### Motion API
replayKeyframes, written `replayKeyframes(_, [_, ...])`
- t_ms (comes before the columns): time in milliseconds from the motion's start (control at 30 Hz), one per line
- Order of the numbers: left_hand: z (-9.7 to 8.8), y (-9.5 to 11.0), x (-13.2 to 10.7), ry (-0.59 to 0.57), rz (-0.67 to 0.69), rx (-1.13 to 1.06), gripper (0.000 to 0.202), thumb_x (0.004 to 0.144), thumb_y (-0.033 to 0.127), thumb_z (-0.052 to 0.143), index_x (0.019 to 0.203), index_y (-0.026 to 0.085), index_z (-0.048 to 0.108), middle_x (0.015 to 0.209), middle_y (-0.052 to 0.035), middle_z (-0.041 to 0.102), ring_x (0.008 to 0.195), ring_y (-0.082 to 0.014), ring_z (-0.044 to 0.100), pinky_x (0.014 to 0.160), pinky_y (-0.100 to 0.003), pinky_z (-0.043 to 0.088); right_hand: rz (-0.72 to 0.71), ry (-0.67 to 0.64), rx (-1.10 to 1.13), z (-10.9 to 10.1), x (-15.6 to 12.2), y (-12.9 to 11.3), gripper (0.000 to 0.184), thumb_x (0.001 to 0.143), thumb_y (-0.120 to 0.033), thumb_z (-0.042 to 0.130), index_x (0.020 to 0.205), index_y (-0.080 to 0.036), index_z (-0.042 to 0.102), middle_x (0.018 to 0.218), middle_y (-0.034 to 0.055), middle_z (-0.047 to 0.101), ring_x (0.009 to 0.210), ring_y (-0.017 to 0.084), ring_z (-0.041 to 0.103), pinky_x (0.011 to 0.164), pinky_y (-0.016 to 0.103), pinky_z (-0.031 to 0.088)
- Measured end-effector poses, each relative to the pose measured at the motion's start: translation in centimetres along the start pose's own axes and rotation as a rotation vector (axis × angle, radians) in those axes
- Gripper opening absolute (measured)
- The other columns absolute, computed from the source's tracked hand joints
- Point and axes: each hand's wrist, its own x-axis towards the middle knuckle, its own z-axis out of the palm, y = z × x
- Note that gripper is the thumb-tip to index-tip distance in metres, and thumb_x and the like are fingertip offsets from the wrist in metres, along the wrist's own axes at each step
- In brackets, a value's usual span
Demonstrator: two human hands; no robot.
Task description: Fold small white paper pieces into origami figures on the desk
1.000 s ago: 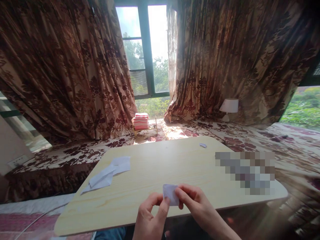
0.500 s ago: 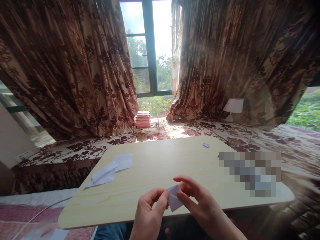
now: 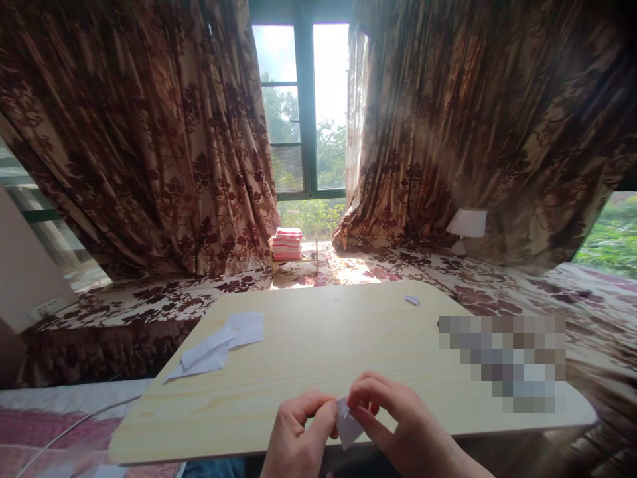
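Note:
A small folded piece of white paper (image 3: 348, 428) is held up near the table's front edge. My left hand (image 3: 303, 428) pinches its left side between thumb and forefinger. From the right, the thumb and forefinger of my right hand (image 3: 393, 415) close on its upper right edge. Fingers cover part of the paper, so its full shape is hidden. Several loose white paper sheets (image 3: 213, 348) overlap on the left of the table (image 3: 298, 372). A tiny folded paper piece (image 3: 411, 301) lies near the far right edge.
A blurred-out patch (image 3: 507, 365) covers something on the table's right side. Beyond the table, a small stand with folded striped cloths (image 3: 286, 244) and a white lamp (image 3: 466, 224) rest on a flowered cover. A cable (image 3: 74, 425) runs along the left.
My right forefinger has come down from its raised position onto the paper's edge, with the thumb opposite. The view has tilted slightly upward, so everything sits lower.

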Motion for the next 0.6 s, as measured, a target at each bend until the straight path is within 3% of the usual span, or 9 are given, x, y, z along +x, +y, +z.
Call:
replayKeyframes(300, [0.2, 1.4, -0.4, -0.032, -0.054, 0.040, 0.026, 0.079, 0.030, 0.054, 0.078, 0.014, 0.075, 0.068, -0.0039, 0.065, 0.067, -0.0163, 0.055, 0.063, -0.024, 0.043, 0.072, 0.015, 0.144, -0.5, -0.2, -1.4, 0.011, 0.086, -0.016, 0.055, 0.076, -0.020, 0.056, 0.081, 0.0010, 0.061, 0.070, 0.012, 0.055, 0.062, 0.023, 0.045])
replayKeyframes(600, [0.5, 1.0, -0.9, -0.008, 0.062, 0.104, 0.024, 0.082, 0.023, 0.053, 0.078, 0.017, 0.076, 0.073, -0.0037, 0.068, 0.074, -0.0182, 0.061, 0.069, -0.024, 0.046, 0.116, 0.024, 0.168, -0.4, -0.4, -1.7, 0.013, 0.084, -0.012, 0.052, 0.073, -0.020, 0.054, 0.076, 0.0005, 0.058, 0.070, 0.013, 0.053, 0.063, 0.025, 0.043])
